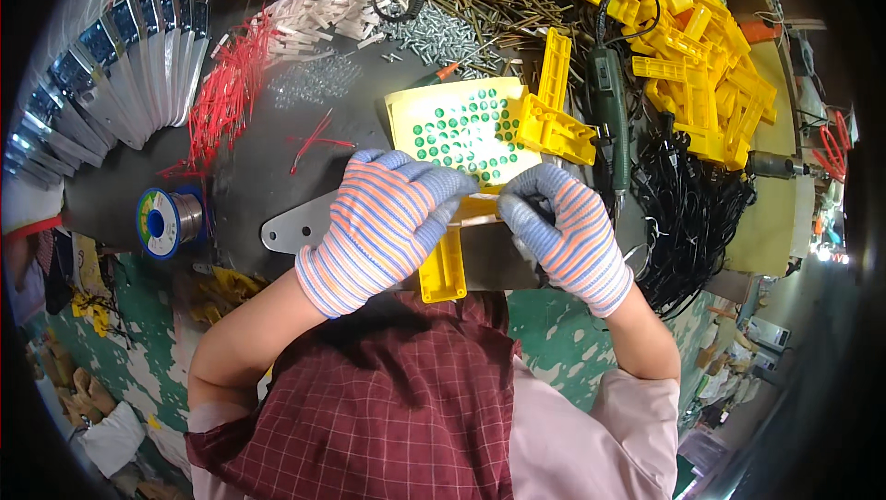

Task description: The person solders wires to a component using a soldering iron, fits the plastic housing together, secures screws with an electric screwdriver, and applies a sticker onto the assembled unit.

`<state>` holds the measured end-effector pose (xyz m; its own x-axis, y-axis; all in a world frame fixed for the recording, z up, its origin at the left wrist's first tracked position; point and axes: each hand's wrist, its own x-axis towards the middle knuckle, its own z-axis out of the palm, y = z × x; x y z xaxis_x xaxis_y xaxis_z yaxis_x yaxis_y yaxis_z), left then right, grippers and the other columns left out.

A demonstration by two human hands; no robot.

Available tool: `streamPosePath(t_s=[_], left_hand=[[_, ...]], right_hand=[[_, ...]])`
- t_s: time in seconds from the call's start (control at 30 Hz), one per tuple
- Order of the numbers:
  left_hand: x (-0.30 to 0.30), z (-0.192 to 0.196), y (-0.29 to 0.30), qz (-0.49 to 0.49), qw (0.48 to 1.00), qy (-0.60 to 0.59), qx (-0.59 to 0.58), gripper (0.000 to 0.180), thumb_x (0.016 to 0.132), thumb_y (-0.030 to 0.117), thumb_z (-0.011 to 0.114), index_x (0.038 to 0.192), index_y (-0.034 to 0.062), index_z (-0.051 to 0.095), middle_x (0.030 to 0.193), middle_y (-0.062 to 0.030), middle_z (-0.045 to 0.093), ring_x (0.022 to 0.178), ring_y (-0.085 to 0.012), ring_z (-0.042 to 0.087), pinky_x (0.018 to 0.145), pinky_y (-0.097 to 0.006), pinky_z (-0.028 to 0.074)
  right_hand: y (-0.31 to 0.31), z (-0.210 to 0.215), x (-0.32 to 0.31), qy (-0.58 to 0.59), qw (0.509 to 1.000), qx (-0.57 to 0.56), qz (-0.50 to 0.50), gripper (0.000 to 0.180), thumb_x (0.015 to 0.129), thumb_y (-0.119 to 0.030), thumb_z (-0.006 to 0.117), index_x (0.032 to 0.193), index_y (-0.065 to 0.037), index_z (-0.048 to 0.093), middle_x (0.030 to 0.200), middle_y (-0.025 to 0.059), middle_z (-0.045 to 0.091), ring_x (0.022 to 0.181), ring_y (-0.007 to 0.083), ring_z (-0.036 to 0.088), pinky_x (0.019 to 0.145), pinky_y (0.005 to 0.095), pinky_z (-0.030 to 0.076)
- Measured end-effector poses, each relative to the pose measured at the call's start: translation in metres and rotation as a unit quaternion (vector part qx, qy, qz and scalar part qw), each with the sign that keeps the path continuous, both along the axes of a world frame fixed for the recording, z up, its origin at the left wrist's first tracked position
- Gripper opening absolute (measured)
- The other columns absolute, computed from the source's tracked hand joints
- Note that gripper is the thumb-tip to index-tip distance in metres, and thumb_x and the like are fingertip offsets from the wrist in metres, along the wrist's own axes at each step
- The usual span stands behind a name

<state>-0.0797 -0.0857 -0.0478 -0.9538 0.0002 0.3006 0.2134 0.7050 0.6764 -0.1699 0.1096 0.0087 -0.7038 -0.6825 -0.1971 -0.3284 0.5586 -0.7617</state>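
My left hand (383, 228), in a striped knit glove with grey-blue fingertips, is closed by the table's front edge. Its fingers hold a yellow plastic housing (443, 267), whose hollow channel-shaped end points toward me. A narrow pale strip (478, 220) lies across the housing between both hands. My right hand (570, 237), gloved alike, pinches with thumb and forefinger at the right end of this work; what lies in the pinch is too small to make out. Just beyond my fingertips is a pale yellow sheet (406, 117) with rows of green round stickers.
Yellow housings (554, 122) sit right of the sheet, with a big heap (701, 66) beyond. A green electric screwdriver (606, 103), black cables (688, 214), screws (429, 34), red wires (231, 94), a solder spool (166, 221), a holed metal plate (300, 226) and fanned metal blades (120, 76) surround my hands.
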Motion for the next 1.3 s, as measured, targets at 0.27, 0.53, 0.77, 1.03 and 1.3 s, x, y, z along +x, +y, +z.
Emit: streamPosePath(t_s=[0.27,0.53,0.77,1.03,1.3], left_hand=[[0.006,-0.006,-0.003,0.012,1.0,-0.001,0.003,0.033,0.083,0.012,0.068,0.115,0.0141,0.067,0.088,-0.0058,0.071,0.081,-0.0271,0.064,0.082,-0.039,0.045],[0.007,-0.006,-0.003,0.019,1.0,0.004,0.016,0.042,0.081,0.006,0.067,0.122,0.0124,0.062,0.091,-0.0051,0.072,0.083,-0.0254,0.064,0.082,-0.039,0.046],[0.011,0.004,-0.003,0.056,0.995,0.086,-0.001,0.034,0.081,0.01,0.069,0.115,0.0093,0.064,0.091,-0.0056,0.069,0.088,-0.0261,0.063,0.081,-0.039,0.046],[-0.021,0.006,-0.024,-0.103,0.986,-0.125,-0.051,0.021,0.085,0.021,0.067,0.1,0.006,0.066,0.081,-0.0125,0.066,0.077,-0.031,0.064,0.075,-0.042,0.051],[-0.022,0.003,-0.033,-0.121,0.953,-0.234,0.148,0.023,0.091,0.021,0.065,0.107,0.0031,0.065,0.091,-0.0149,0.07,0.082,-0.0264,0.068,0.077,-0.035,0.053]], right_hand=[[-0.006,-0.008,0.01,-0.009,0.999,-0.004,-0.039,0.014,0.088,-0.011,0.066,0.094,0.001,0.062,0.079,0.0209,0.066,0.073,0.0369,0.066,0.065,0.0401,0.051],[-0.01,-0.007,0.005,0.008,1.0,0.015,-0.011,0.015,0.091,-0.014,0.064,0.096,0.0,0.063,0.076,0.0195,0.065,0.069,0.0339,0.066,0.063,0.0378,0.051],[0.002,-0.012,-0.001,0.051,0.997,-0.039,0.041,0.013,0.091,-0.011,0.064,0.099,-0.001,0.063,0.082,0.0175,0.065,0.071,0.0278,0.066,0.064,0.0329,0.051],[-0.011,0.002,0.021,0.363,0.931,-0.021,0.04,0.024,0.078,-0.009,0.072,0.1,-0.005,0.065,0.097,0.0113,0.066,0.089,0.0313,0.064,0.076,0.042,0.05],[-0.026,-0.026,0.06,0.419,0.906,0.008,0.06,0.024,0.074,-0.023,0.077,0.093,-0.014,0.066,0.087,0.0035,0.063,0.077,0.0235,0.06,0.074,0.0401,0.042]])
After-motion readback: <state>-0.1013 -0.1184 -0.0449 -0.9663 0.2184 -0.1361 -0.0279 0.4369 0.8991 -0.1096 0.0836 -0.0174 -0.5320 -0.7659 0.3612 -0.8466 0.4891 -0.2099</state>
